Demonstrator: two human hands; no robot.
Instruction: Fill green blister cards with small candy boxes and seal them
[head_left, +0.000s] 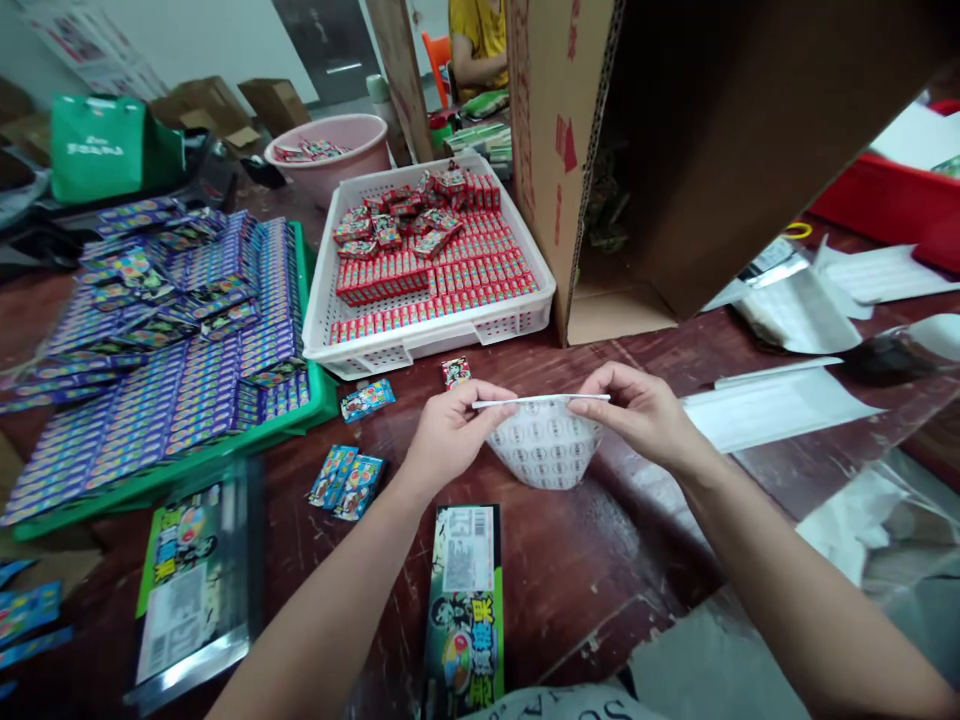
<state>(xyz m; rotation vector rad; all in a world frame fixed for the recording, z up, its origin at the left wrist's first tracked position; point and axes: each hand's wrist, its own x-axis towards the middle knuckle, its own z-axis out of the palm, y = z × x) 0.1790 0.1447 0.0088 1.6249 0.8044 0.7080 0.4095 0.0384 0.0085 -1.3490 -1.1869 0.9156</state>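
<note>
Between my two hands is a white paper sheet (546,447) covered with rows of small grey round prints. It curves downward, with a straight edge at its top. My left hand (455,432) pinches the left end of that edge between thumb and fingers. At the right end, my right hand (636,412) pinches it the same way. Below the sheet lies a flat black-and-green candy box (466,605) with a white label. A small red packet (455,373) lies just beyond my left hand, and blue packets (349,483) rest to its left.
A white crate (420,358) holds rows of small red boxes. Left of it, a green crate (225,470) is piled with purple-blue packets. A large open carton (544,150) stands ahead. White sheets (780,405) lie at right. Another person (478,50) sits beyond.
</note>
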